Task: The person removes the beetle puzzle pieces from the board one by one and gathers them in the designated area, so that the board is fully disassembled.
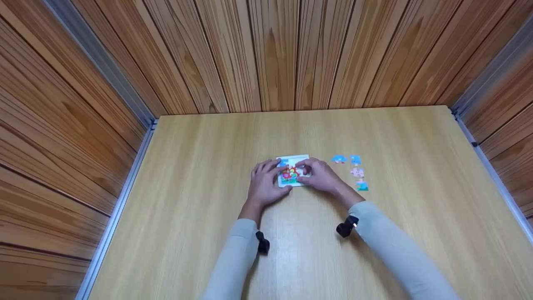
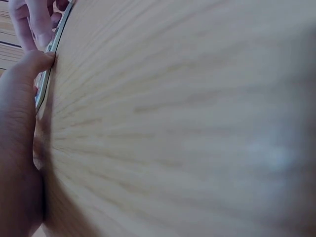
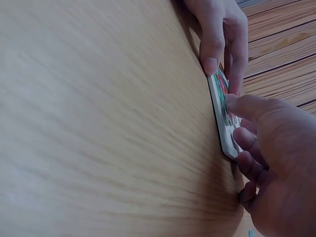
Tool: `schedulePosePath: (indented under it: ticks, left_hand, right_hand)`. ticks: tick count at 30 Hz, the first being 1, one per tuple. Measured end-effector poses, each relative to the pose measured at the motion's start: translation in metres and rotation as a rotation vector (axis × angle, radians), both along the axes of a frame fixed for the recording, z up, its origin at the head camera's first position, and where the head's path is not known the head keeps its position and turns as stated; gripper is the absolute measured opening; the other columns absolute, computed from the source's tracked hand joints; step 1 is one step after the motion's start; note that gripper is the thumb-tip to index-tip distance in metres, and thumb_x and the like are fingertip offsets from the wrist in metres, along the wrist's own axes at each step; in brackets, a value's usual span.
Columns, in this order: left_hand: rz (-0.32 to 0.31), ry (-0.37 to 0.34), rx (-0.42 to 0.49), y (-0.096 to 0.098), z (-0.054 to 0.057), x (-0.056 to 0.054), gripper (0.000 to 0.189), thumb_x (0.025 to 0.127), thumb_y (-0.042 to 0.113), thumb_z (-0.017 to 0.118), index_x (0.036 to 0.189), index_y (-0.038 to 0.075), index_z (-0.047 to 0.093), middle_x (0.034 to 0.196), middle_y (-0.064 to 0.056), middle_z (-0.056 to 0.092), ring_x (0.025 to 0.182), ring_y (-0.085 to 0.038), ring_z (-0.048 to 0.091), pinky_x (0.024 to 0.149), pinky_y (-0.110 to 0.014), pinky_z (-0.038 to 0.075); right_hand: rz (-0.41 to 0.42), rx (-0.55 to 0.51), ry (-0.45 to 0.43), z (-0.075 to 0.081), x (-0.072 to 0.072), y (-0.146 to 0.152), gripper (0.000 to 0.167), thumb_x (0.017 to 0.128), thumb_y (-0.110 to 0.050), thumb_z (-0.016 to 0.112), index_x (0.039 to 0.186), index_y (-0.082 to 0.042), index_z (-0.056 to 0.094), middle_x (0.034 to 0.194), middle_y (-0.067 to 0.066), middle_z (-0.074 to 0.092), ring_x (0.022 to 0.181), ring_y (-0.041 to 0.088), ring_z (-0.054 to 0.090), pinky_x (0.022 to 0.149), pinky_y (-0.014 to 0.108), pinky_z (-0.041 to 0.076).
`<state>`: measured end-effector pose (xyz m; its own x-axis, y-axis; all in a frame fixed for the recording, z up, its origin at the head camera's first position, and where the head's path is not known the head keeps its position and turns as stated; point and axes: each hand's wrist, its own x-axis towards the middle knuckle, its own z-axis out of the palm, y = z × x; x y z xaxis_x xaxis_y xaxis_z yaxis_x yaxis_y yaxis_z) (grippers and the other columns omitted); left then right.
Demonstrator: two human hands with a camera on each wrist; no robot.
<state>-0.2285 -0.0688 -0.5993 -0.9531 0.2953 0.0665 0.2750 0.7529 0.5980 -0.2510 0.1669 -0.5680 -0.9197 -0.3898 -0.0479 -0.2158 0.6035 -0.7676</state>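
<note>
A small white-framed jigsaw puzzle board [image 1: 293,184], partly filled with a red, green and blue picture, lies between the two hands. My left hand [image 1: 264,183] holds the board at its left side, thumb at the near edge and fingers along the far left. In the right wrist view, that left thumb [image 3: 211,65] sits right on the frame. My right hand [image 1: 322,177] reaches over the board's right side, its thumb and index finger pinching a puzzle piece [image 1: 294,171] in the picture. The right fingers hide part of the board's right side.
To the right of the board lie several loose puzzle pieces: a blue one [image 1: 339,159], another blue one [image 1: 355,159], a pink one [image 1: 357,172] and a blue-green one [image 1: 362,186]. Wood-plank walls [image 1: 275,54] with metal edging enclose the wooden table [image 1: 200,166].
</note>
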Motion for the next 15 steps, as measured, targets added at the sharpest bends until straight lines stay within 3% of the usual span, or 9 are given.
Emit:
schedulePosePath:
  ticks: [5, 11, 15]
  left_hand:
    - [-0.004, -0.012, 0.012, -0.0007, -0.0002, -0.0014, 0.073, 0.092, 0.054, 0.08, 0.155, 0.02, 0.069, 0.176, -0.007, 0.052, 0.167, -0.039, 0.039, 0.141, -0.067, 0.02]
    - [-0.003, -0.009, 0.006, -0.001, -0.0007, -0.0023, 0.073, 0.092, 0.055, 0.08, 0.156, 0.021, 0.069, 0.176, -0.006, 0.052, 0.166, -0.039, 0.04, 0.14, -0.068, 0.021]
    - [0.001, -0.016, 0.004, -0.0008, -0.002, -0.0016, 0.073, 0.092, 0.055, 0.08, 0.155, 0.021, 0.069, 0.177, -0.006, 0.051, 0.167, -0.039, 0.039, 0.141, -0.067, 0.02]
  right_hand:
    - [-0.001, 0.031, 0.009, -0.0004, -0.0014, -0.0017, 0.035, 0.098, -0.012, 0.085, 0.129, 0.001, 0.078, 0.106, 0.014, 0.067, 0.099, 0.024, 0.061, 0.088, 0.03, 0.044]
    - [0.015, 0.048, 0.001, 0.0007, -0.0032, -0.0021, 0.041, 0.097, -0.013, 0.085, 0.135, 0.0, 0.076, 0.107, 0.014, 0.067, 0.099, 0.024, 0.061, 0.089, 0.031, 0.045]
    - [0.03, 0.067, -0.021, 0.0023, -0.0037, -0.0015, 0.039, 0.097, -0.015, 0.086, 0.132, -0.001, 0.077, 0.108, 0.013, 0.067, 0.099, 0.023, 0.06, 0.087, 0.031, 0.045]
